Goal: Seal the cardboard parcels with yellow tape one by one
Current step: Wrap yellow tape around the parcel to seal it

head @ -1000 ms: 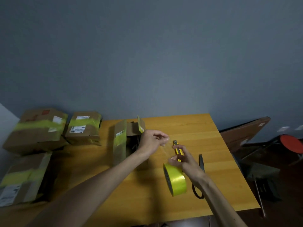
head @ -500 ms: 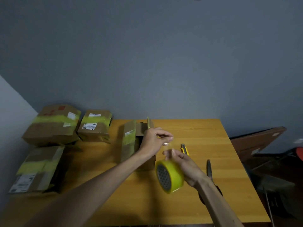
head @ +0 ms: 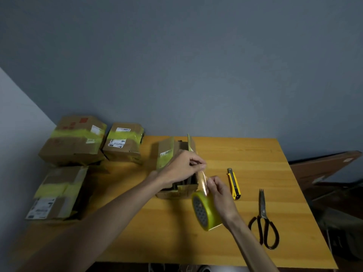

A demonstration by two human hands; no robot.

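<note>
The hands have drawn apart since the last look, and a strip (head: 203, 182) of tape now runs between them where there was barely a gap. The left hand (head: 182, 165) pinches the strip's free end between thumb and fingertips, held up over the near end of the open box (head: 167, 152). The right hand (head: 222, 195) grips the roll (head: 204, 211), with its fingers curled round the right side and the thumb up top where the strip peels away. The yellow roll stands on edge, its honeycomb core facing left, just near and right of the open box. Whether it touches the counter (head: 255, 154) I cannot tell.

The open box sits mid-counter with its flaps up and a yellow band on the left flap. A yellow knife (head: 233, 183) lies just right of the right hand. Black scissors (head: 263, 220) lie further right and nearer, with the blades pointing far.

At the far left are three parcels banded in yellow. The big box (head: 74, 140) and the small box (head: 123, 142) sit side by side against the wall, and the flat box (head: 57, 193) lies nearer.
</note>
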